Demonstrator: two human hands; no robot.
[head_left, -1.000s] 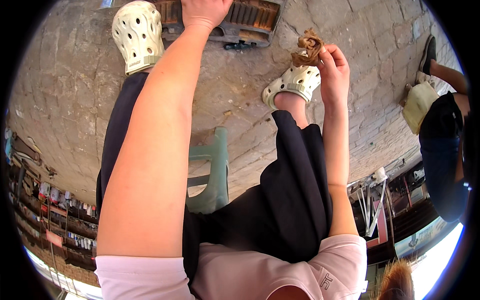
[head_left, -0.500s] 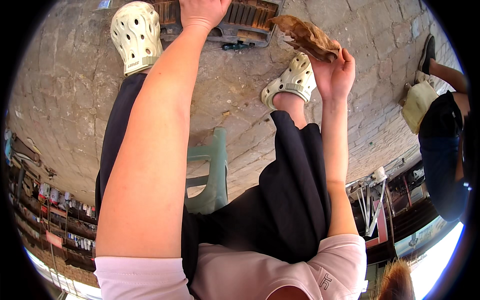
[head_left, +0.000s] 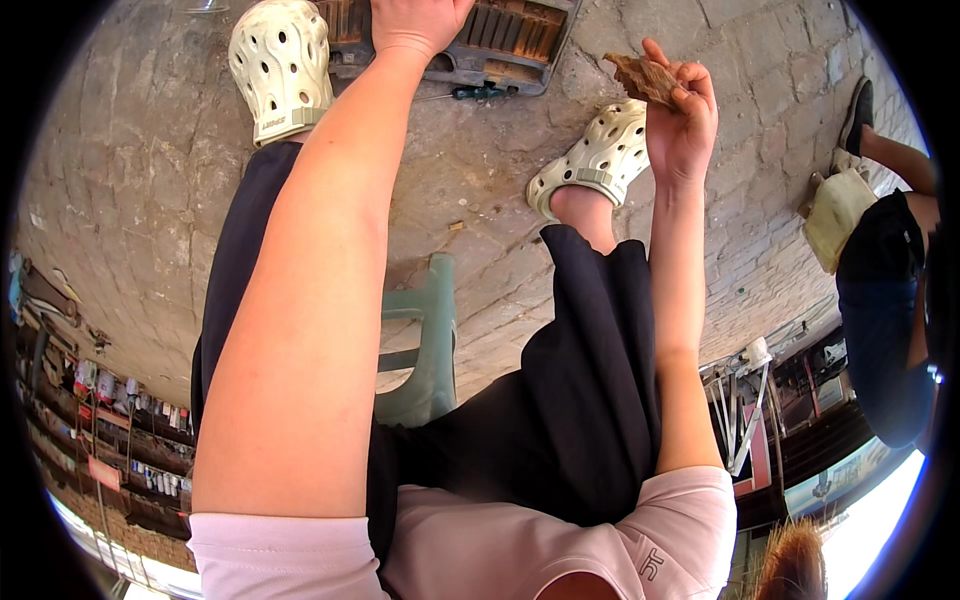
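In my right hand (head_left: 683, 125) is a crumpled brown sheet (head_left: 645, 80), dry-looking and creased. My fingers are bent around it and the index finger sticks up; whether it is cloth or paper I cannot tell. My left hand (head_left: 420, 22) reaches to a dark plastic case-like part (head_left: 490, 68) with rust-brown slotted sections. Its fingers run past the upper edge of the picture, so their grip is hidden. A screwdriver (head_left: 478, 92) with a dark green handle lies on the ground against the part's near edge.
My feet, in cream clogs (head_left: 283, 75), stand either side of the dark part. Beneath me is a green plastic stool (head_left: 432, 340) on stone paving (head_left: 470, 180). Another person (head_left: 880, 290) is at the far right. Shelves with bottles (head_left: 110, 420) line the lower left.
The brown sheet hung spread out to the left of my right hand; now it is bunched smaller within the fingers. My left hand remains at the dark part. The view has shifted slightly.
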